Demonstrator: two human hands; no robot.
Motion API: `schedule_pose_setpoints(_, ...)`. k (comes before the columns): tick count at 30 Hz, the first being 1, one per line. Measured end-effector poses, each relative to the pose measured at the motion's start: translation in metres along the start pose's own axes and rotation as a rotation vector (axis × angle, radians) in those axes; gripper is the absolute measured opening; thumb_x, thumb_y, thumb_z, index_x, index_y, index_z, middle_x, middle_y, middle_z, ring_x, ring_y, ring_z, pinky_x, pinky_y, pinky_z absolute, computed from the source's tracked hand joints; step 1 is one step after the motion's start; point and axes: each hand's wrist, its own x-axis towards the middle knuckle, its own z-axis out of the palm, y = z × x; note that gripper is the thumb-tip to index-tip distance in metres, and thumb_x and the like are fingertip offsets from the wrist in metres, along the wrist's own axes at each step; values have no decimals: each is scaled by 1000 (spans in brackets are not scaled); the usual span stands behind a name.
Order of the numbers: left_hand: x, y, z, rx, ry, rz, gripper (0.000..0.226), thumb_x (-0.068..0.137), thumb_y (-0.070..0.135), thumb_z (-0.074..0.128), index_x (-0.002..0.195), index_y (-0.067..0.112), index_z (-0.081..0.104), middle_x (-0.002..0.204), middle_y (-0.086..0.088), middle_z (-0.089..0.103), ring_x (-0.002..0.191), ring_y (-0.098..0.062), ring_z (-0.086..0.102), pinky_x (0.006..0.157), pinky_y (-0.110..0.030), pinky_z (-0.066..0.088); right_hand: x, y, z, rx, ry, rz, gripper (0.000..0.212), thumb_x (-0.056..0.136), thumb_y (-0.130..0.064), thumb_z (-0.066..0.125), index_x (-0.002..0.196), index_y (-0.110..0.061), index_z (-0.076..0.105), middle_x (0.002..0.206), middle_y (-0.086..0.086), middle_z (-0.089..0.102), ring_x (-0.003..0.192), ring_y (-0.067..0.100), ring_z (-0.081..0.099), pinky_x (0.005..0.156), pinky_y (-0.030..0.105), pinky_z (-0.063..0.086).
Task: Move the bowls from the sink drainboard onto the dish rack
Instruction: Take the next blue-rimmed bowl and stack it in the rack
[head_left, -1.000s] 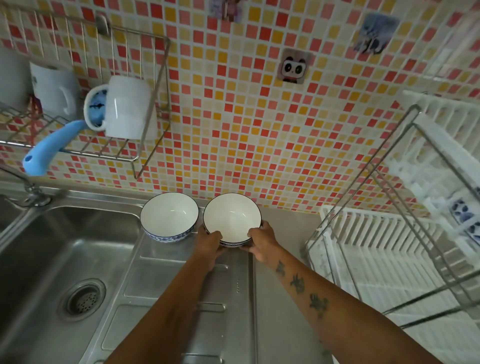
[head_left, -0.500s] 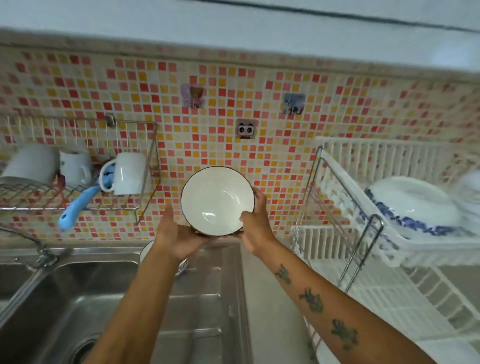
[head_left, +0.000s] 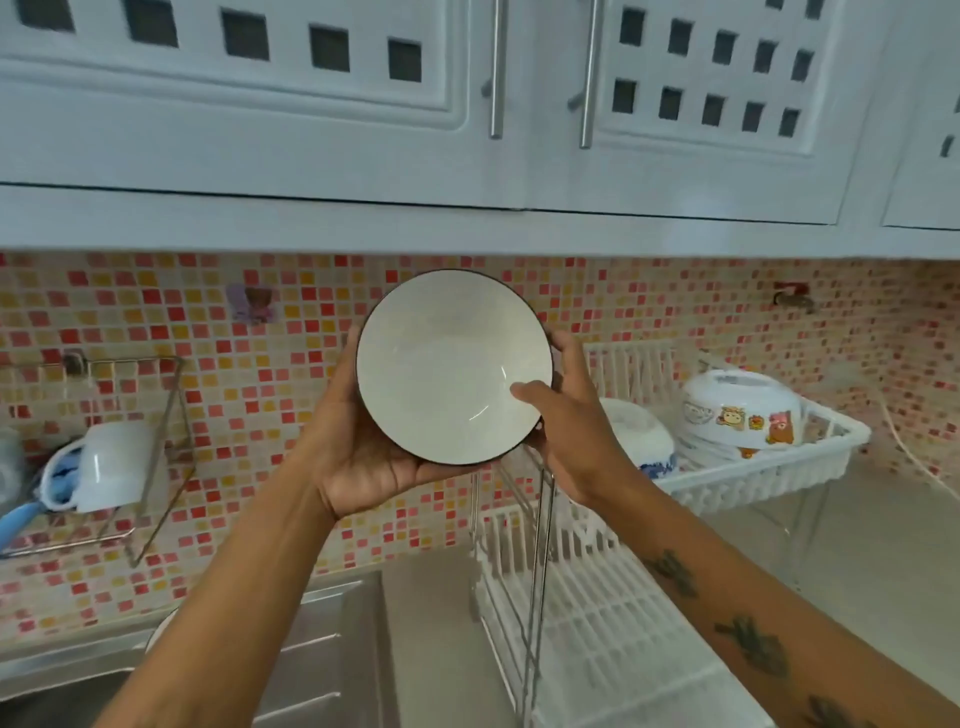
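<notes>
I hold a white bowl with a dark rim (head_left: 447, 364) up in the air in front of the tiled wall, its inside tilted toward me. My left hand (head_left: 358, 447) cups it from below and the left. My right hand (head_left: 566, 415) grips its right edge, thumb inside the rim. The two-tier white dish rack (head_left: 769, 475) stands to the right, just beyond my right hand. Its top shelf carries a bowl with cartoon stickers (head_left: 737, 410) and a blue-patterned one (head_left: 639, 436). The second bowl on the drainboard (head_left: 322, 639) is almost wholly hidden behind my left forearm.
White wall cupboards (head_left: 467, 104) hang close above the raised bowl. A wire wall shelf (head_left: 156, 452) at the left holds a white mug (head_left: 109, 465) and a blue-handled tool. The rack's lower shelf (head_left: 597, 613) is bare slats. Beige counter lies to the right of the rack.
Both hands lifted the bowl off the drainboard, up and to the right toward the rack's top shelf. My view tilted up, bringing the cupboards in; the other bowl stayed below.
</notes>
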Motion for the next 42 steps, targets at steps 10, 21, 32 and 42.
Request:
schedule_pose_setpoints(10,57,-25,90,554,90,229,72,63,70,66,118,23,66,108,-6,75,99,-27,70,82,-44,59,17,-55,-111,-143,146,172,58,96,-59,23,95,-19,65,103,3,64,102,24,59,92,47,44)
schedule_pose_setpoints(21,116,-70,115,1334,251,679,88,47,61,86,120,33,45,122,7,54,106,-11,55,87,-24,49,47,-34,-161,-229,158,283,54,89,-62,42,116,-21,65,114,8,71,101,24,67,87,38,54)
schedule_pose_setpoints(32,157,-90,88,1492,273,550,112,45,55,89,139,23,37,131,3,41,122,-13,43,96,-22,38,66,20,-168,-259,160,393,56,74,-54,61,113,-14,68,101,13,76,95,30,71,95,46,53)
schedule_pose_setpoints(42,160,-90,87,1554,283,447,123,47,56,89,147,17,28,140,0,40,126,-18,45,102,-33,45,72,35,-179,-298,116,519,50,73,-61,58,104,-23,67,100,8,76,98,29,69,95,44,51)
